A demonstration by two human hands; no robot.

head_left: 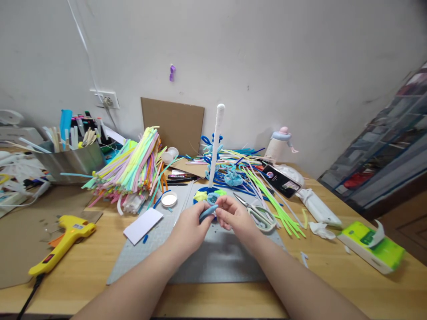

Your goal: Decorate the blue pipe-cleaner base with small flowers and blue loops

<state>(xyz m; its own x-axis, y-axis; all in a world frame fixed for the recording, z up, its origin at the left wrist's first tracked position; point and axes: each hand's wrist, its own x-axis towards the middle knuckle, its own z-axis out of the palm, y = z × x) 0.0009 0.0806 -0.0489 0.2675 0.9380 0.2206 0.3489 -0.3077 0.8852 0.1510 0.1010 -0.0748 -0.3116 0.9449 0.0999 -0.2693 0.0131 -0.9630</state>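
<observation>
Two hands [191, 226] [239, 219] meet, both pinching a blue strip [208, 212] (forearms [147, 272] slanting inward).

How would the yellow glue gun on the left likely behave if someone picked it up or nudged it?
The yellow glue gun would probably feel stiff, since its casing looks like hard plastic. Lying flat on its side, it seems likelier to slide than roll. The black cord trailing from its handle may drag when lifted.

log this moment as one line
left hand: holds blue strip | right hand: at its tip | scissors: beside right hand
</observation>
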